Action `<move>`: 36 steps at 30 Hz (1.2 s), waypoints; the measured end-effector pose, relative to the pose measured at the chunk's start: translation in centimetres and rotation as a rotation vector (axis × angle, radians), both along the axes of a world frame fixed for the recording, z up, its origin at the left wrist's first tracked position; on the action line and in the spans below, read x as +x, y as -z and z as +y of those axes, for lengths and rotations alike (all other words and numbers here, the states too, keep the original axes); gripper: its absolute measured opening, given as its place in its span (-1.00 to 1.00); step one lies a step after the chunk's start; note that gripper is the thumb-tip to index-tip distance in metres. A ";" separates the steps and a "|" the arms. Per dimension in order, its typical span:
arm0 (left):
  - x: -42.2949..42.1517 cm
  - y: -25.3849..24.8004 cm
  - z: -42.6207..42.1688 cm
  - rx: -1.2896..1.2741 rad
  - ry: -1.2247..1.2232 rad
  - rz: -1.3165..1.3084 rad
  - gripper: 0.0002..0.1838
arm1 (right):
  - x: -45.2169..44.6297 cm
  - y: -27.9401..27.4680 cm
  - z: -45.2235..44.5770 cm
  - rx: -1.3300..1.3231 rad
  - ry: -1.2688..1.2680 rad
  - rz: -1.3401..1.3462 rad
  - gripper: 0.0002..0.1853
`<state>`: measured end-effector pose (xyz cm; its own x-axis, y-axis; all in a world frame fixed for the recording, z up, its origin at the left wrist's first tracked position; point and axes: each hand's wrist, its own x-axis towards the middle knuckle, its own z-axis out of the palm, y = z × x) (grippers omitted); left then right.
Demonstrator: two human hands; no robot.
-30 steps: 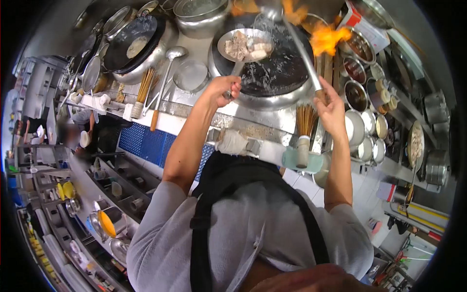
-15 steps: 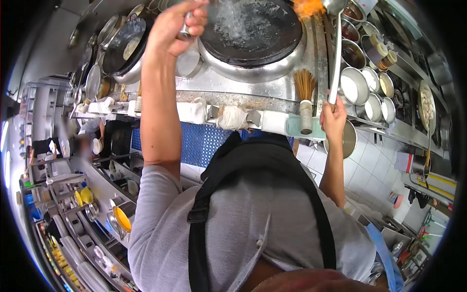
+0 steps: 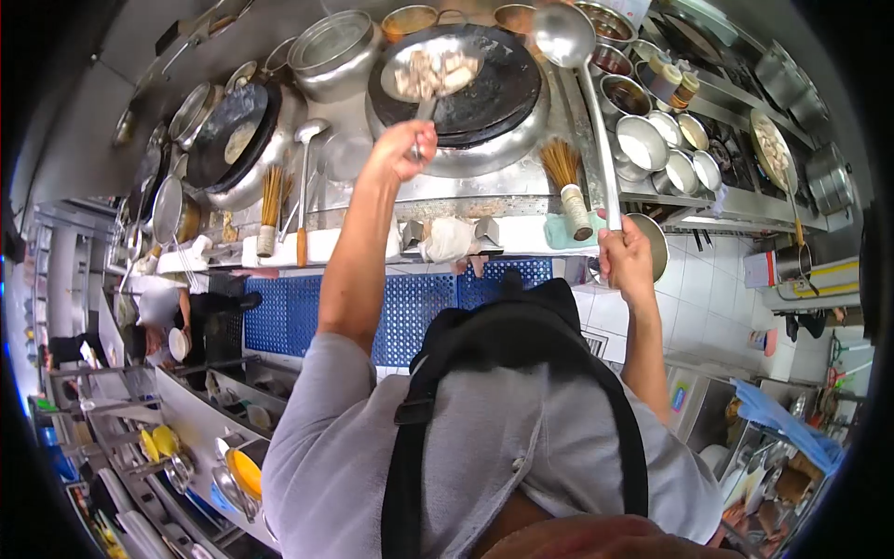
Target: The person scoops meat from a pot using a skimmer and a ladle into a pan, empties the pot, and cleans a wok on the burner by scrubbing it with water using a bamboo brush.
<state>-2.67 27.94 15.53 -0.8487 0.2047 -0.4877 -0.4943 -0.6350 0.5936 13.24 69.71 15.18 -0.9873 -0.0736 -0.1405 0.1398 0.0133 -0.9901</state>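
My left hand (image 3: 406, 151) is closed around the short handle of a shallow, round metal strainer (image 3: 396, 86); whether it has holes is unclear. Pale, chopped meat-like pieces (image 3: 438, 74) lie in it. It hangs above the black wok (image 3: 507, 104) on the burner. In my right hand (image 3: 626, 261) is the handle end of a long metal ladle (image 3: 564, 35). The ladle's bowl is up beyond the wok's right edge. A bamboo brush (image 3: 565, 182) rests on the counter left of the ladle handle.
A second bamboo brush (image 3: 270, 210) and another ladle (image 3: 304, 177) lie at the left. Another black wok (image 3: 209, 140) stands beyond them. Several seasoning bowls (image 3: 643, 144) line the right side. Far left, a person (image 3: 191, 312) holds a white plate.
My left hand has come down and right, and the strainer with its pieces has come into view. The ladle bowl has shifted left. The orange flame beside it no longer shows.
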 end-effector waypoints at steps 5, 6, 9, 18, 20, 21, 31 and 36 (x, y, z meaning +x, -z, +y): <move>2.0 0.1 0.9 0.039 -0.029 -0.035 -0.88 | -3.5 0.9 -3.0 -0.395 -0.035 -0.097 -0.60; 2.2 -0.3 1.1 0.025 -0.028 -0.018 -0.88 | -5.0 1.3 -4.6 -0.049 0.048 -0.014 -0.66; 3.1 -1.8 1.2 -0.027 -0.008 0.064 -0.88 | -6.8 0.6 -7.7 0.113 -0.065 -0.021 -0.81; 10.1 -2.2 1.9 -0.080 0.045 0.243 -0.87 | -7.0 2.5 -7.4 -0.382 -0.368 -0.298 -0.87; 13.6 -3.2 3.1 -0.397 0.091 0.224 -0.89 | -3.7 3.0 -4.5 -0.408 -0.422 -0.331 -0.85; 15.6 -4.0 3.9 -0.424 0.136 0.237 -0.95 | -0.9 2.0 -2.9 -0.443 -0.367 -0.352 -0.82; 21.9 -5.4 18.5 -0.229 0.763 0.036 -0.66 | 24.7 -7.2 12.3 -0.632 0.105 -0.495 -0.54; 17.9 0.8 32.6 0.051 1.106 0.002 -0.78 | 30.0 -8.2 17.4 -0.607 0.450 -0.444 -0.58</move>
